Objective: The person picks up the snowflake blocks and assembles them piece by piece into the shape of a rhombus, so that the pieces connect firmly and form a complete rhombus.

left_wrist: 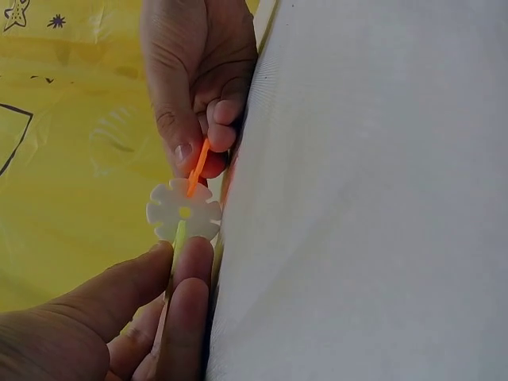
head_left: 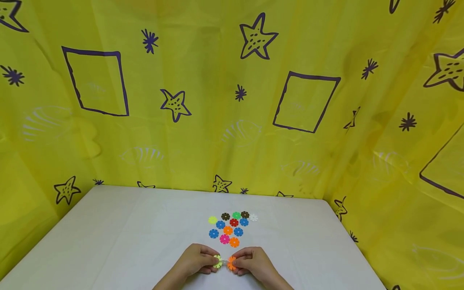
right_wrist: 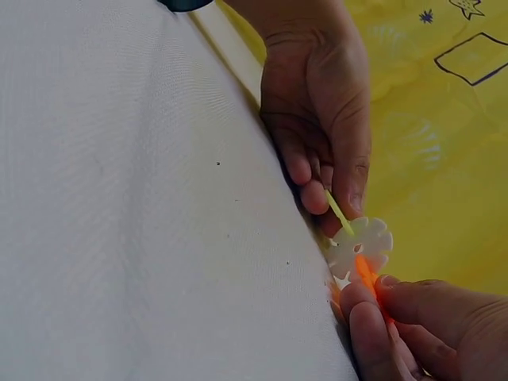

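Near the front of the table, my left hand (head_left: 195,259) pinches a pale yellow notched disc (head_left: 218,262) between thumb and fingers. An orange notched disc (head_left: 231,263) is pinched the same way by my right hand (head_left: 256,264). Between the two sits a white notched disc (left_wrist: 163,212) with a small centre hole. In both wrist views the yellow and orange discs stand edge-on and meet the white one from opposite sides, seemingly in its slots. How deep they sit is hard to tell.
Beyond the hands, several loose notched discs lie flat in a cluster, among them a pink disc (head_left: 224,239), a red disc (head_left: 234,222) and a white disc (head_left: 253,218). They rest on a white-covered table (head_left: 127,241). A yellow patterned curtain (head_left: 203,153) hangs around its back and sides.
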{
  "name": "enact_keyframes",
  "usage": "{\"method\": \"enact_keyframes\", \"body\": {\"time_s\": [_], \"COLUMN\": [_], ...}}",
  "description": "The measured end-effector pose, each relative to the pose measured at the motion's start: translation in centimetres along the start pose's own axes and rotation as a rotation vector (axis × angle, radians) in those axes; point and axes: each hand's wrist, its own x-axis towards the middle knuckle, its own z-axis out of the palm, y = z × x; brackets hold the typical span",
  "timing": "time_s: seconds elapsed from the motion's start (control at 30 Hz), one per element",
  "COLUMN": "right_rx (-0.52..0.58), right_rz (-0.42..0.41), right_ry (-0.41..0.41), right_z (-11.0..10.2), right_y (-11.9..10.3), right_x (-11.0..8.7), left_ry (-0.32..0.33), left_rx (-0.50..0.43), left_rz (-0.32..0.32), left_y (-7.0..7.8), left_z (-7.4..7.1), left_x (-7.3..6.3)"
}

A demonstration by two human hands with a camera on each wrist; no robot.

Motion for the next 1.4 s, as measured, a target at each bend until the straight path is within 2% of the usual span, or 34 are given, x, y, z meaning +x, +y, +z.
{"method": "enact_keyframes", "body": {"time_s": [0.47,0.7,1.07,1.4], "right_rx": [0.003,-0.006,0.044,0.049], "right_rz": [-0.010,-0.013,-0.008,0.013], "right_ry": [0.007,-0.003,-0.024,-0.032], "right_z": [0.26,0.31,-0.11,-0.33], "right_y": [-0.06,-0.09,0.00,0.01], "right_x": [-0.05,-0.02,0.08,0.14], "left_ry": [0.025,0.010,-0.004,-0.012], "left_rx": [0.009,-0.003,-0.016,-0.034], "left_rz": [-0.021,0.014,-0.033,-0.023], "left_y": [0.43,0.00,0.00,-0.18], "left_z": [0.29,0.01,-0.22,-0.47], "left_x": [-0.14,-0.12,0.19,0.15]}}
